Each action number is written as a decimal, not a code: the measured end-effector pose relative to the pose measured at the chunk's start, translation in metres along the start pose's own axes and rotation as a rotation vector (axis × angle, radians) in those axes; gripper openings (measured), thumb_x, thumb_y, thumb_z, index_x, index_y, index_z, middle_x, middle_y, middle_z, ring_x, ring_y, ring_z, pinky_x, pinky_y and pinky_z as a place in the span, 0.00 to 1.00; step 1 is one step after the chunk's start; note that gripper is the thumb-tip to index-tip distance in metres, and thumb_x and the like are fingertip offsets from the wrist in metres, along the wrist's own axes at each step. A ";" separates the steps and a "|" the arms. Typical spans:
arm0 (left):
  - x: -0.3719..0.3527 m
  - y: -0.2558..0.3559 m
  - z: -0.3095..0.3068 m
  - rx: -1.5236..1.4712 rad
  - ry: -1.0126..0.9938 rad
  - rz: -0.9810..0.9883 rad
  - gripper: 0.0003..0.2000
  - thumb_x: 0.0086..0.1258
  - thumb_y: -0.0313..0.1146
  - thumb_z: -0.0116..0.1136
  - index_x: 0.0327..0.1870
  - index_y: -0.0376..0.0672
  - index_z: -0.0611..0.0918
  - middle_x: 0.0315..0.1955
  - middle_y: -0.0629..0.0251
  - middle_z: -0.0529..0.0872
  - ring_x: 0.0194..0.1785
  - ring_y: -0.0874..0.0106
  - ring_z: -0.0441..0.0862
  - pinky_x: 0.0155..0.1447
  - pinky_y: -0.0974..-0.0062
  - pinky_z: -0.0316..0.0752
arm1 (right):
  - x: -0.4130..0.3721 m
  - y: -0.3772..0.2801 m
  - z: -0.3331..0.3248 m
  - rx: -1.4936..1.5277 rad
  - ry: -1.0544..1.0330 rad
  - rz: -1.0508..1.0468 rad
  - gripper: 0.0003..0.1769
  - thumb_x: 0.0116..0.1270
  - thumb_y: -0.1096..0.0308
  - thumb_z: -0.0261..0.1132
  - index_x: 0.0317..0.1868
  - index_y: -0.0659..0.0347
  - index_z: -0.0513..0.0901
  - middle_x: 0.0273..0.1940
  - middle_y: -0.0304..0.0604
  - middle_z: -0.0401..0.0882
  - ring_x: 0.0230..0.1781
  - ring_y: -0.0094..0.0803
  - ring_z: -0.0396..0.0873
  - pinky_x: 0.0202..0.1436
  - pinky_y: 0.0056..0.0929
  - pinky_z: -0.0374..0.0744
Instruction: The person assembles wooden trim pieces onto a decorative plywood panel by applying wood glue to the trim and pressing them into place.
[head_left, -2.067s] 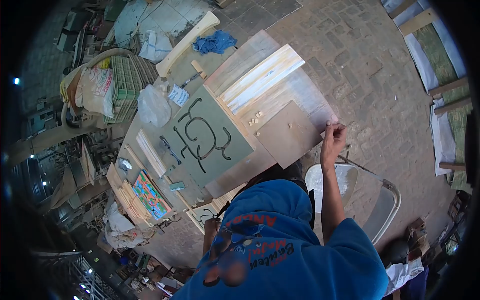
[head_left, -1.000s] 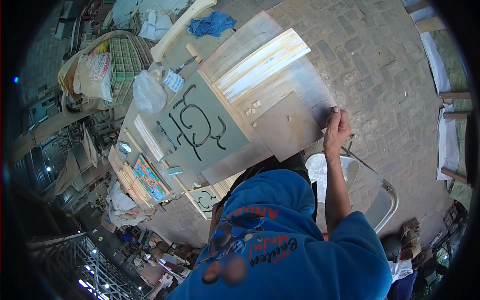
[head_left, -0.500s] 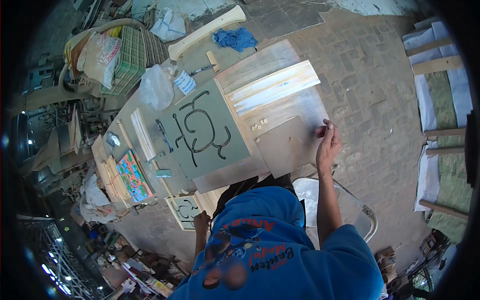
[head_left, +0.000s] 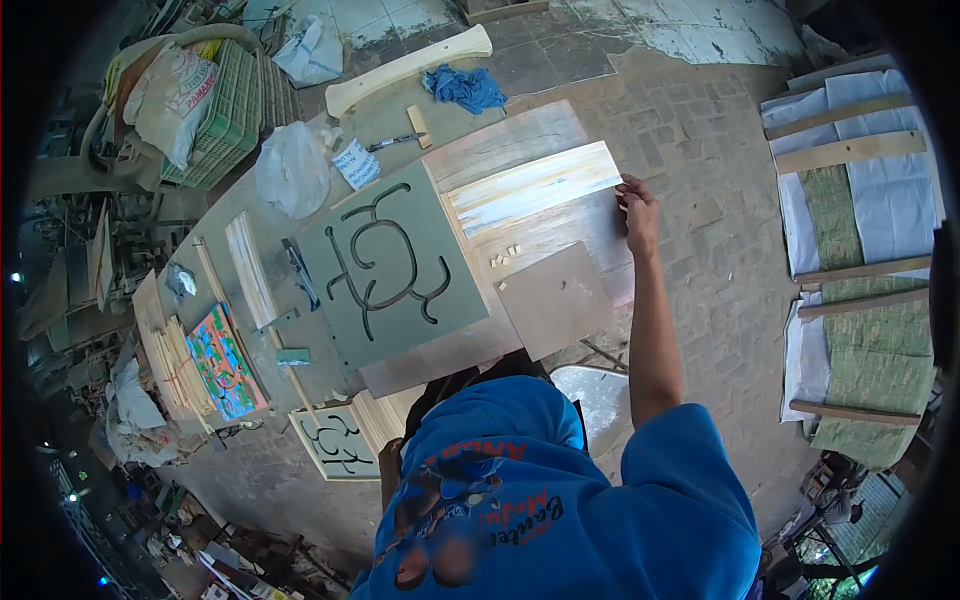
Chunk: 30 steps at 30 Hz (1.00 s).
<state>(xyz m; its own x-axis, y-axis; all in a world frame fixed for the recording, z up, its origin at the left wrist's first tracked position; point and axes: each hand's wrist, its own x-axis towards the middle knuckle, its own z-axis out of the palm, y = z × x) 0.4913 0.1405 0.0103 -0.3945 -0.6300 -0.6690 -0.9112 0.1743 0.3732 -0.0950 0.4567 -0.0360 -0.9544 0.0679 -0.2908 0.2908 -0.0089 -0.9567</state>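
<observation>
My right hand [head_left: 637, 215] is at the right end of the pale wooden strips [head_left: 540, 185], its fingers closed on the near corner of the end. The strips lie side by side on a worn board, smeared with white and blue. Left of them is a grey-green panel [head_left: 455, 300] with dark curved grooves. Small wood blocks [head_left: 506, 256] and a thin brown sheet [head_left: 558, 300] lie nearer to me. Low beside my body, my left hand [head_left: 390, 458] is close to a small framed panel [head_left: 338, 445] with similar dark curves; its fingers are hidden.
A plastic bag [head_left: 292, 178], a paper packet [head_left: 357, 163] and a blue cloth [head_left: 465, 88] lie on the far part of the table. At the left are a painted panel [head_left: 225, 362] and thin wood sticks [head_left: 175, 370]. A white seat [head_left: 592, 405] stands near my right side.
My right hand has moved away from my body to the end of the wooden strips, and its fingers now touch them. My left hand has drawn back toward my body. The camera view has shifted.
</observation>
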 end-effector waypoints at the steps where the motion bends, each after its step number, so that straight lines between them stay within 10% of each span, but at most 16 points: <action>1: 0.000 -0.001 0.000 -0.007 -0.002 -0.001 0.16 0.72 0.38 0.56 0.47 0.33 0.86 0.31 0.53 0.89 0.27 0.69 0.86 0.33 0.73 0.79 | 0.002 0.002 0.000 -0.014 -0.026 0.005 0.21 0.64 0.78 0.51 0.53 0.66 0.84 0.45 0.41 0.83 0.42 0.29 0.79 0.50 0.27 0.76; 25: -0.006 -0.002 0.012 -0.080 0.000 -0.005 0.16 0.72 0.38 0.57 0.49 0.33 0.86 0.33 0.53 0.89 0.29 0.69 0.86 0.34 0.73 0.80 | 0.006 -0.020 -0.032 -0.683 -0.190 -0.355 0.18 0.66 0.71 0.55 0.51 0.69 0.85 0.45 0.56 0.88 0.48 0.42 0.86 0.54 0.33 0.79; 30: -0.005 -0.001 0.014 -0.091 -0.003 -0.001 0.16 0.72 0.37 0.57 0.49 0.34 0.85 0.33 0.53 0.89 0.29 0.69 0.86 0.34 0.73 0.80 | 0.011 0.000 -0.032 -0.352 -0.171 -0.243 0.18 0.69 0.68 0.55 0.52 0.67 0.85 0.47 0.48 0.88 0.50 0.39 0.84 0.57 0.33 0.77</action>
<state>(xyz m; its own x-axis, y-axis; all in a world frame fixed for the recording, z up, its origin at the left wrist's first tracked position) 0.4930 0.1538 0.0042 -0.3942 -0.6281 -0.6709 -0.8971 0.1045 0.4293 -0.1033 0.4891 -0.0384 -0.9866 -0.1395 -0.0845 0.0344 0.3281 -0.9440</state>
